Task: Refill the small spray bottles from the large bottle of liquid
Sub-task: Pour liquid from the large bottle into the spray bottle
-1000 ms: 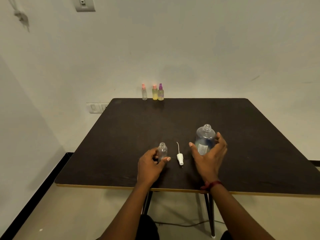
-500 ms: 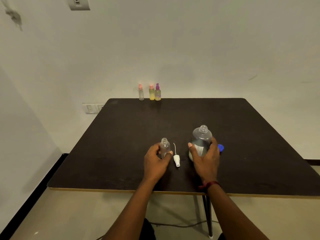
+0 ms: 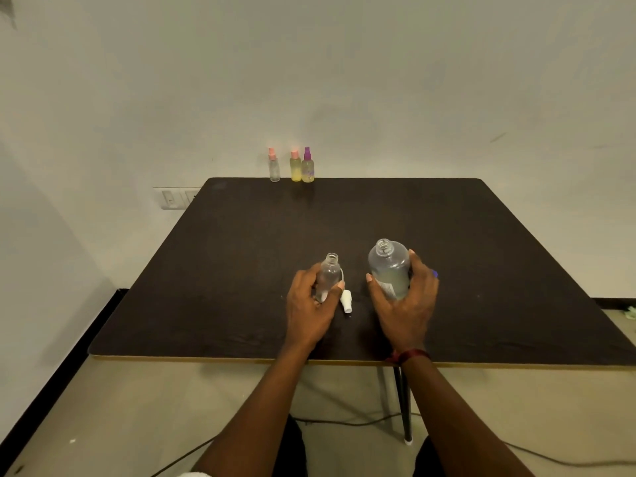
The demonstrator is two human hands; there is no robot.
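Fingers [image 3: 307,275] of the left hand [image 3: 311,313] curl around a small clear spray bottle [image 3: 329,275], uncapped and roughly upright near the counter's [image 3: 241,270] front. Fingers [image 3: 418,268] of the right hand [image 3: 407,306] clamp a large open bottle [image 3: 390,266] of pale liquid just beside it. A white spray head [image 3: 346,300] lies between them. A blue cap [image 3: 435,273] peeks out behind the right hand. Three capped spray bottles [image 3: 295,165] stand at the far edge.
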